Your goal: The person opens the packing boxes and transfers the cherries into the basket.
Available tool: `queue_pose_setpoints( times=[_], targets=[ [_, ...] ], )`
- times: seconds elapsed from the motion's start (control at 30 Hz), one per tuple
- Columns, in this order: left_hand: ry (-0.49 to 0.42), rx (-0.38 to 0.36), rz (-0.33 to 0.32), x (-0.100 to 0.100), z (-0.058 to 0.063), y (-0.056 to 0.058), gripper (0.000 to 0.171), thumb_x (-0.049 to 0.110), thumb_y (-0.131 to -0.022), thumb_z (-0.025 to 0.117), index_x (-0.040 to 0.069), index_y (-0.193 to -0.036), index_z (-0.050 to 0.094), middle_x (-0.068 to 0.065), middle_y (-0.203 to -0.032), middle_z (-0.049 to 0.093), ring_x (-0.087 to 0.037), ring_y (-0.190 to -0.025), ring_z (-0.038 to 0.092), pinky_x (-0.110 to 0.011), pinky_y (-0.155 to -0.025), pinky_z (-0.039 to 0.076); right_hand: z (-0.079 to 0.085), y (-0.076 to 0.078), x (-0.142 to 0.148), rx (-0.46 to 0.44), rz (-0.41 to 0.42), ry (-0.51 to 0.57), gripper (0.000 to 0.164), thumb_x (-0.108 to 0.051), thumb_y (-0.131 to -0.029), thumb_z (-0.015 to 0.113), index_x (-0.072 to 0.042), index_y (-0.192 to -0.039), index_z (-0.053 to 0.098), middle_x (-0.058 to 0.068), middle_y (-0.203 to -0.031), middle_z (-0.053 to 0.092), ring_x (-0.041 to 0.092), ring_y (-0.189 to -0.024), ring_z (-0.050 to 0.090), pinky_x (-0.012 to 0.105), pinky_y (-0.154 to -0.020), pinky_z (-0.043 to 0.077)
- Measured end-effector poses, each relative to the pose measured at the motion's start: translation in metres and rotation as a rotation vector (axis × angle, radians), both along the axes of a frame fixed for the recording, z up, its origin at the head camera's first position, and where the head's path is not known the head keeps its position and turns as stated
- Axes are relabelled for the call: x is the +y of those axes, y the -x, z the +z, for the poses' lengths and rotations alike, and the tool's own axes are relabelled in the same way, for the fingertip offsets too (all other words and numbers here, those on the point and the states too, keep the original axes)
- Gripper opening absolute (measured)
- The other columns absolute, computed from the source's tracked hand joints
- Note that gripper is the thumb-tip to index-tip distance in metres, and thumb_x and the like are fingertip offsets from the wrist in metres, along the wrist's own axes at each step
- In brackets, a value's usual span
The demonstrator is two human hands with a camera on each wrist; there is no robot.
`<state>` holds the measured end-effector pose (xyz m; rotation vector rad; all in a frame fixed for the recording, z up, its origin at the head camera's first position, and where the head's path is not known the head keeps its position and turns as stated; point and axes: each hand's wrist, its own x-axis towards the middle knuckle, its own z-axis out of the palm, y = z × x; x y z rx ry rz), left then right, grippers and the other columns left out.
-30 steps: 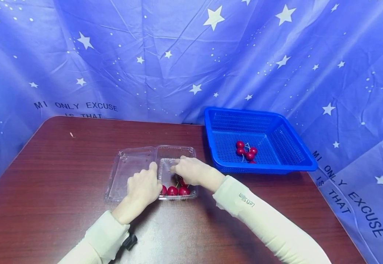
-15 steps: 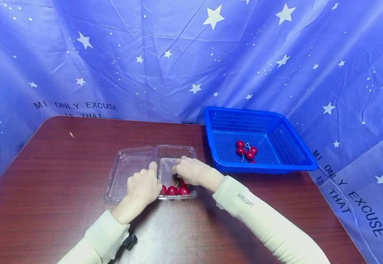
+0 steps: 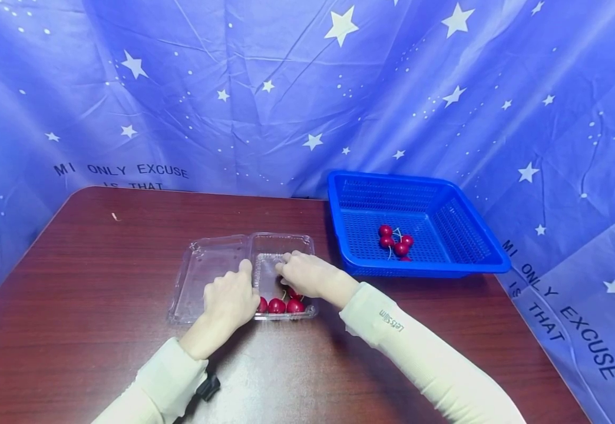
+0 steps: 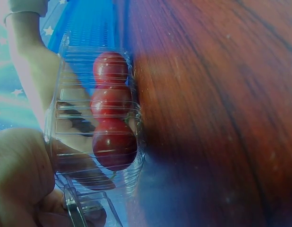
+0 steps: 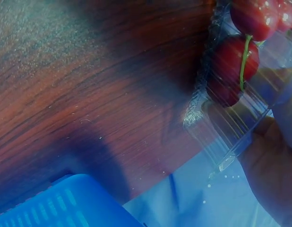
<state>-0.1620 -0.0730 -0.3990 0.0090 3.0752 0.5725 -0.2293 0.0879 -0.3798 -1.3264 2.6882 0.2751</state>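
A clear plastic clamshell box [image 3: 286,237] lies open on the table, its lid [image 3: 212,274] folded out to the left. Several red cherries [image 3: 277,306] sit in its near part; one cherry [image 5: 231,68] by the right wall has a green stem. My left hand [image 3: 231,299] grips the box at the hinge edge, fingers curled round the plastic in the left wrist view [image 4: 23,175]. My right hand [image 3: 310,275] reaches over the right wall into the box, fingers down behind the cherries. Whether its fingertips pinch anything is hidden.
A blue plastic basket [image 3: 461,235] stands on the right of the brown table [image 3: 101,277], with several cherries [image 3: 400,248] on its bottom. A small pale scrap [image 3: 116,217] lies at the far left. A starry blue cloth [image 3: 265,118] hangs behind the table.
My right hand shifts only slightly inside the box, and a thin stem by its fingertips is no longer visible. The left hand, box and cherries stay in place.
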Motion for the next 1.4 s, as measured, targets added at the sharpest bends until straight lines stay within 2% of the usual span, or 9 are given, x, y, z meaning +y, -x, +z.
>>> queue_pose_setpoints(
  times=[0.2, 0.5, 0.93, 1.4],
  targets=[
    [0.000, -0.003, -0.001, -0.0005, 0.0002, -0.0003, 0.026, 0.021, -0.082, 0.061, 0.003, -0.096, 0.048, -0.024, -0.073, 0.068, -0.042, -0.064, 0.065, -0.052, -0.050, 0.049, -0.0019, 0.0015, -0.0005, 0.013, 0.013, 0.026, 0.014, -0.017, -0.093, 0.061, -0.005, -0.094, 0.066, 0.011, -0.093, 0.068, 0.026, -0.088, 0.066, 0.038, -0.082, 0.056],
    [-0.004, -0.005, -0.001, -0.0007, -0.0005, -0.0002, 0.026, 0.021, -0.082, 0.061, 0.003, -0.096, 0.048, -0.024, -0.074, 0.068, -0.042, -0.065, 0.065, -0.051, -0.050, 0.049, -0.0032, 0.0022, -0.0009, -0.002, -0.031, 0.046, 0.018, -0.020, -0.092, 0.062, -0.003, -0.099, 0.066, 0.012, -0.095, 0.067, 0.026, -0.090, 0.065, 0.039, -0.084, 0.056],
    [-0.011, -0.003, 0.000, -0.0003, 0.0001, -0.0006, 0.023, 0.019, -0.082, 0.060, 0.004, -0.094, 0.048, -0.024, -0.075, 0.069, -0.042, -0.066, 0.065, -0.052, -0.050, 0.049, -0.0016, 0.0029, -0.0007, 0.041, 0.002, 0.020, 0.020, -0.023, -0.089, 0.065, -0.007, -0.102, 0.066, 0.009, -0.096, 0.067, 0.025, -0.090, 0.064, 0.039, -0.081, 0.057],
    [-0.005, 0.012, 0.002, 0.0003, -0.0017, 0.0001, 0.025, 0.021, -0.081, 0.061, 0.004, -0.094, 0.048, -0.025, -0.076, 0.069, -0.043, -0.066, 0.065, -0.052, -0.049, 0.048, 0.0039, 0.0018, 0.0008, 0.079, 0.054, 0.078, 0.016, -0.025, -0.089, 0.066, -0.011, -0.095, 0.069, 0.006, -0.095, 0.069, 0.023, -0.088, 0.065, 0.039, -0.077, 0.057]
  ],
)
